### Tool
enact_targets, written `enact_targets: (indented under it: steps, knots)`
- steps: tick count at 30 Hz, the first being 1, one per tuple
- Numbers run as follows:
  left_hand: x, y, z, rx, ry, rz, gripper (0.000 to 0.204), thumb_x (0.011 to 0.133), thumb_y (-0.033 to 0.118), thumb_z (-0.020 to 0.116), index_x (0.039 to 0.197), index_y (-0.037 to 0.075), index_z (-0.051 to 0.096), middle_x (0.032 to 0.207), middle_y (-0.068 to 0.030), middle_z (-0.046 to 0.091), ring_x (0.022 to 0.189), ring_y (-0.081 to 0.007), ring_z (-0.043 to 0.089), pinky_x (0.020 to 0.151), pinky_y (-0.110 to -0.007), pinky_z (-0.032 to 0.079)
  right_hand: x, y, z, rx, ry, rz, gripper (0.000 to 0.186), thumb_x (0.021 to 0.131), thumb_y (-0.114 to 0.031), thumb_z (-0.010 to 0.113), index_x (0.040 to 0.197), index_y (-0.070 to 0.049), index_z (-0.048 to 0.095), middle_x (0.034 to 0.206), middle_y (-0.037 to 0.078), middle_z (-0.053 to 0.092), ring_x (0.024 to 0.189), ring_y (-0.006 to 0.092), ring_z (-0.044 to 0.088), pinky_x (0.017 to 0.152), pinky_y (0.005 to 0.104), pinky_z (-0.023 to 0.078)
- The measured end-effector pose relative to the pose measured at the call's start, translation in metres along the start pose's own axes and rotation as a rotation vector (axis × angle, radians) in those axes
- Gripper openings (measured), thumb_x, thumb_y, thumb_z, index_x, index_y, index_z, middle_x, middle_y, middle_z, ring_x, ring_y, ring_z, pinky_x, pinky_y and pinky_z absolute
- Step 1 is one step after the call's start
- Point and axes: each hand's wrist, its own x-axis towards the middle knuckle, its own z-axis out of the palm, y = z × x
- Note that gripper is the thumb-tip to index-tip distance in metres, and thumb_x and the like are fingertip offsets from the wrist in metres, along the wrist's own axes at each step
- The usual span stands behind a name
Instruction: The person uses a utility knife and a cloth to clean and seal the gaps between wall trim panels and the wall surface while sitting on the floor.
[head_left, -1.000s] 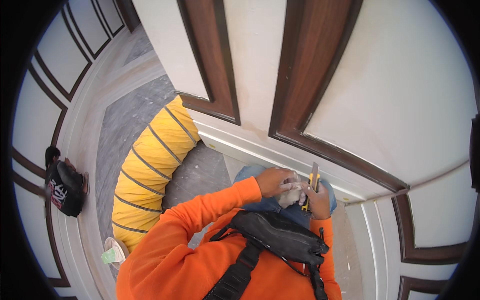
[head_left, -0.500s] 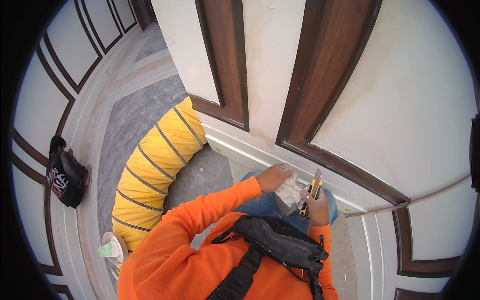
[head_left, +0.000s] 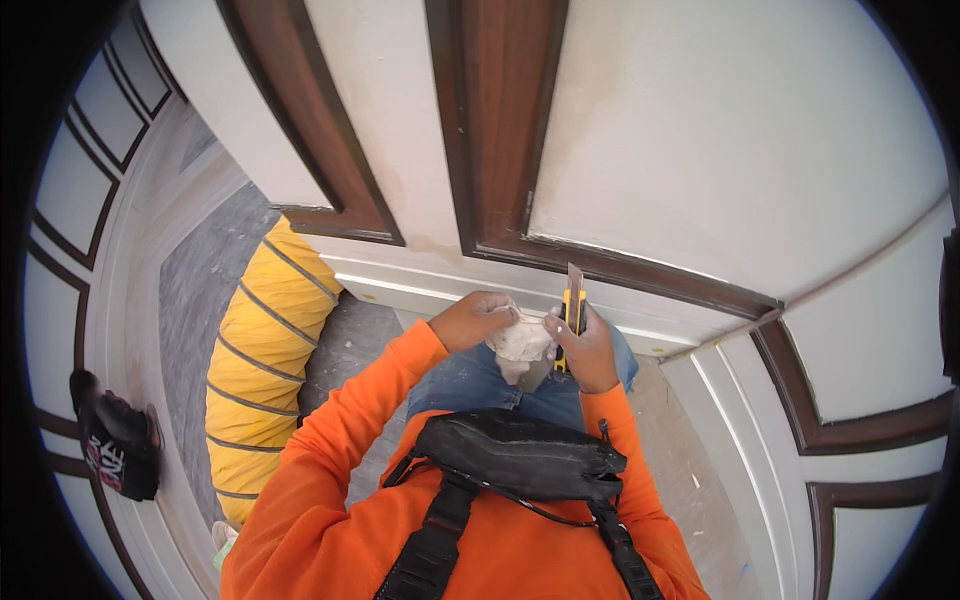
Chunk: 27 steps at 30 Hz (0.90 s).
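Note:
My left hand [head_left: 476, 320] pinches a crumpled, whitish rag [head_left: 521, 341] in front of my knees. The fingers of my right hand [head_left: 592, 356] are wrapped round a yellow and black utility knife [head_left: 572, 312], its blade extended and pointing away from me. My right thumb and the fingers behind it also touch the rag's right side. Below the rag a flat greyish piece [head_left: 537, 376] shows, mostly covered; I cannot tell what it is. Jeans-clad legs lie under both hands.
Ahead stands a white wall with dark wood trim [head_left: 500, 150] and a white baseboard [head_left: 420, 284]. A thick yellow duct hose [head_left: 255, 370] curves along the floor at left. Farther left a person in black [head_left: 120, 440] crouches by the opposite wall. A black bag [head_left: 520, 455] hangs across my chest.
The view has turned, so wall, hose and crouching person sit farther left. Both hands keep hold of the rag and knife, and the knife now points more directly away from me.

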Motion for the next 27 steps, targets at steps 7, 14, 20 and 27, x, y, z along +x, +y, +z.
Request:
enact_targets:
  steps: [7,14,20,27]
  knots:
    - [0.016,-0.017,-0.001,-0.187,-0.095,0.059,0.027,0.1,0.019,0.053,0.107,-0.002,0.069,0.099,-0.0043,0.069,0.093,-0.0127,0.061,0.093,-0.028,0.046,0.002,-0.024,-0.007,0.03,0.042,-0.054,0.019,0.093,-0.014,0.072,0.099,-0.001,0.061,0.075,0.0,0.061,0.059,0.0078,0.058,0.056,0.0248,0.048]
    - [0.019,0.004,0.014,-0.388,0.252,-0.315,0.034,0.101,0.023,0.051,0.119,-0.002,0.065,0.11,-0.0112,0.07,0.101,-0.0215,0.066,0.092,-0.038,0.052,-0.003,-0.019,-0.011,-0.075,0.002,-0.077,0.024,0.093,-0.02,0.073,0.103,-0.001,0.063,0.077,0.003,0.064,0.064,0.0117,0.062,0.06,0.0271,0.05]
    - [0.034,-0.029,0.008,-0.933,0.095,-0.194,0.04,0.105,0.026,0.046,0.129,-0.004,0.057,0.113,-0.0164,0.07,0.106,-0.0265,0.069,0.093,-0.041,0.057,-0.026,0.005,0.013,-0.465,-0.463,-0.171,0.039,0.094,-0.039,0.07,0.107,-0.003,0.065,0.083,0.012,0.064,0.078,0.0246,0.063,0.074,0.0362,0.05]
    - [0.025,-0.008,0.005,-0.834,-0.015,-0.175,0.034,0.104,0.024,0.059,0.124,-0.004,0.06,0.109,-0.0121,0.071,0.091,-0.02,0.071,0.082,-0.033,0.059,-0.029,0.02,0.0,-0.313,-0.482,0.034,0.037,0.097,-0.037,0.069,0.112,-0.003,0.064,0.085,0.006,0.066,0.073,0.0149,0.062,0.069,0.0312,0.051]
